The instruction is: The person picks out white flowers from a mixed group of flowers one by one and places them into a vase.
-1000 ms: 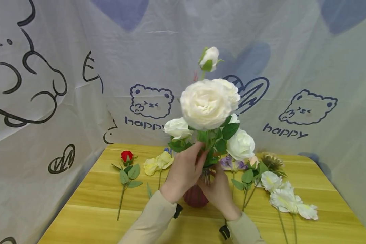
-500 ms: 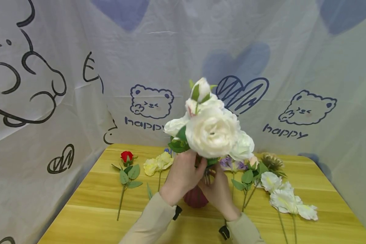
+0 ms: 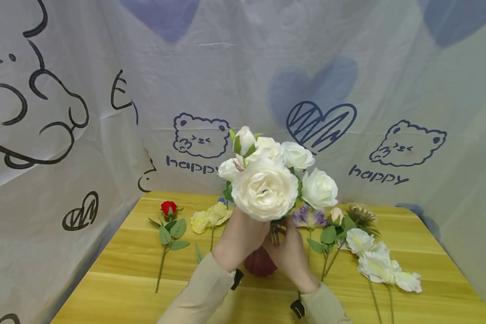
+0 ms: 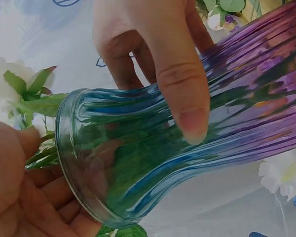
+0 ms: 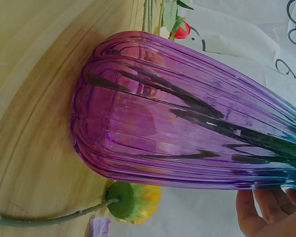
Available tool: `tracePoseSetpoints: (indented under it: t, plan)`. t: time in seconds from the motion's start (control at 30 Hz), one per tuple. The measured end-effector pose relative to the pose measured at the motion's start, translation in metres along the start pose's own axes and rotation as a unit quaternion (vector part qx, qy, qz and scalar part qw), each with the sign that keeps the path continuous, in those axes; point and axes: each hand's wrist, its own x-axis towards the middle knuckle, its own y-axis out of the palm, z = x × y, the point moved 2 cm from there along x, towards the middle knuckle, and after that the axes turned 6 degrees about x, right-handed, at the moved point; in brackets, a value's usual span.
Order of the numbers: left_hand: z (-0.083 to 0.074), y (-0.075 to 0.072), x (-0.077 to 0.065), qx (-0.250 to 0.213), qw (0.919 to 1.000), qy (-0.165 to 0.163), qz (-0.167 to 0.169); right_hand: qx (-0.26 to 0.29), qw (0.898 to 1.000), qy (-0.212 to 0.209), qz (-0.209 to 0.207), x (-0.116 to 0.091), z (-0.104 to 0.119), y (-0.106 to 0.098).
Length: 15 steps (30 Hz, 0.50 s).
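"What do we get from the head view?"
"We see the ribbed vase [image 3: 260, 263] against the table [image 3: 121, 270], white flowers [image 3: 265, 189] above it, and on the cloth [image 3: 243, 67] behind it we read "happy" [image 3: 380, 175] twice. The right hand [image 3: 289, 252] clamps its neck; the left hand [image 3: 243, 236] is above."
"Left wrist?"
"We find the left fingers curled round stems [image 4: 45, 160] at the vase's mouth, the right thumb across its neck."
"Right wrist?"
"We see a yellow flower [image 5: 147, 203] beside the vase's lower part."
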Motion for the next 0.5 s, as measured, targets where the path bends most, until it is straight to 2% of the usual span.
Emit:
tracePoseSetpoints:
  t: [0.03, 0.07, 0.1, 0.2, 0.23, 0.27, 0.3, 0.33, 0.37, 0.4, 0.43, 0.47, 0.5]
  plan:
    - [-0.001, -0.002, -0.001, 0.072, 0.997, 0.029, -0.002, 0.002, 1.0, 0.006, -0.001, 0.0, 0.001, 0.0]
    - [-0.001, -0.003, -0.003, 0.133, 0.9895, 0.055, -0.005, 0.005, 1.0, 0.009, -0.003, 0.0, 0.002, 0.0]
    - [-0.002, -0.004, -0.004, 0.173, 0.9822, 0.072, -0.005, 0.005, 1.0, 0.013, -0.004, 0.0, 0.003, 0.0]
    - [-0.002, -0.003, -0.007, 0.177, 0.9818, 0.068, -0.014, 0.008, 1.0, 0.021, -0.003, 0.0, 0.002, 0.0]
    - [-0.001, -0.002, -0.007, 0.159, 0.9855, 0.057, -0.013, 0.008, 1.0, 0.021, -0.001, 0.0, 0.001, 0.0]
    - [0.0, 0.0, -0.005, 0.092, 0.9954, 0.021, -0.011, 0.008, 1.0, 0.024, 0.001, 0.0, -0.003, 0.001]
    - [0.001, 0.002, -0.004, 0.005, 0.9997, -0.018, -0.015, 0.008, 1.0, 0.028, 0.003, 0.0, -0.008, 0.002]
    - [0.002, 0.004, -0.002, -0.087, 0.9944, -0.054, -0.025, 0.009, 0.999, 0.032, 0.004, -0.001, -0.013, 0.003]
    - [0.004, 0.006, -0.001, -0.182, 0.9783, -0.089, -0.042, 0.009, 0.999, 0.035, 0.005, -0.001, -0.018, 0.003]
    - [0.005, 0.008, 0.001, -0.276, 0.9512, -0.122, -0.065, 0.009, 0.999, 0.037, 0.006, -0.002, -0.024, 0.004]
    - [0.006, 0.009, 0.002, -0.359, 0.916, -0.151, -0.096, 0.008, 0.999, 0.039, 0.007, -0.002, -0.029, 0.005]
    - [0.007, 0.011, 0.003, -0.421, 0.8823, -0.172, -0.123, 0.006, 0.999, 0.043, 0.007, -0.003, -0.034, 0.005]
    - [0.007, 0.012, 0.003, -0.439, 0.8706, -0.179, -0.132, 0.006, 0.999, 0.044, 0.008, -0.003, -0.037, 0.006]
